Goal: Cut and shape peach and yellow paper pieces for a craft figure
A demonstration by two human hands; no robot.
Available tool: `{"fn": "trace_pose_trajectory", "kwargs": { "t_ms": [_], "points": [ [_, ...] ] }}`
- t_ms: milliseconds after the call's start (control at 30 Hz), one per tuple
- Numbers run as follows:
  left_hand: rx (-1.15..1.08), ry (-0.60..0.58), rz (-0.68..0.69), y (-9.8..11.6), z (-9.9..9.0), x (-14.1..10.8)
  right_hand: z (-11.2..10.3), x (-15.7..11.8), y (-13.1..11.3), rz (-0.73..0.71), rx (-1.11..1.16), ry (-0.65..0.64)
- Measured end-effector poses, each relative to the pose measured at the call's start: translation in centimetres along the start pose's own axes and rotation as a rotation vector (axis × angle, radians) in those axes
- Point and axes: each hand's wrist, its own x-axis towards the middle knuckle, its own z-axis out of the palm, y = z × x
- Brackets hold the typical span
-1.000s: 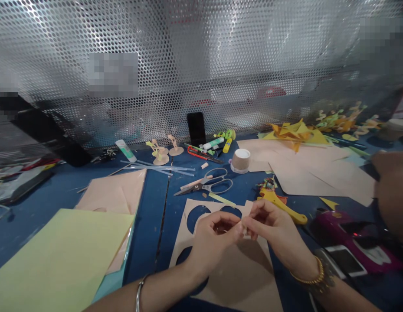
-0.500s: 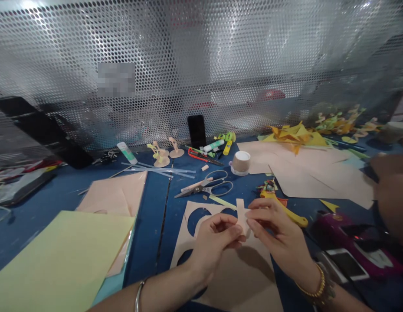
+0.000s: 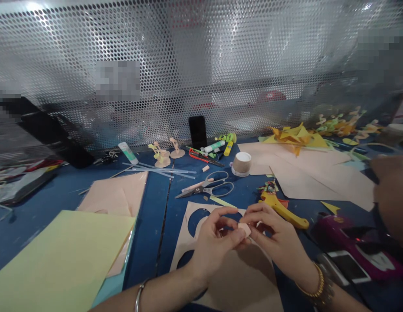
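Between my two hands is a small pale pink paper strip (image 3: pixel 244 229), folded or rolled to a short piece. My left hand (image 3: pixel 217 238) pinches it between thumb and fingers from the left. From the right, the fingertips of my right hand (image 3: pixel 274 232) close on its other side. Both hands hover over a pale pink paper sheet (image 3: pixel 243 277) with round holes cut in it. Just beyond the sheet lie grey-handled scissors (image 3: pixel 204 187) and a narrow light green paper strip (image 3: pixel 221 201).
Yellow and pink paper sheets (image 3: pixel 67 255) are stacked at left. A yellow-handled glue gun (image 3: pixel 284 210), a tape roll (image 3: pixel 242 164) and a purple device (image 3: pixel 357 247) lie rightward. A phone (image 3: pixel 198 131) leans on the perforated metal screen (image 3: pixel 221 56). Small paper figures (image 3: pixel 161 156) stand near glue sticks (image 3: pixel 128 153).
The paper strip stood upright between my fingers and is now folded down into a short piece. My right fingers have moved in closer to my left hand.
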Motion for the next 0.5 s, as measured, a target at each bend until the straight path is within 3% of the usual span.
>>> {"fn": "trace_pose_trajectory", "kwargs": {
  "t_ms": [233,500],
  "points": [
    [0.2,0.039,0.094,-0.38,-0.54,0.17,0.06,0.15,0.1,0.117,0.073,-0.074],
    [0.134,0.108,0.088,0.09,-0.14,0.3,0.26,0.09,-0.63,0.177,0.092,-0.157]
  ]
}}
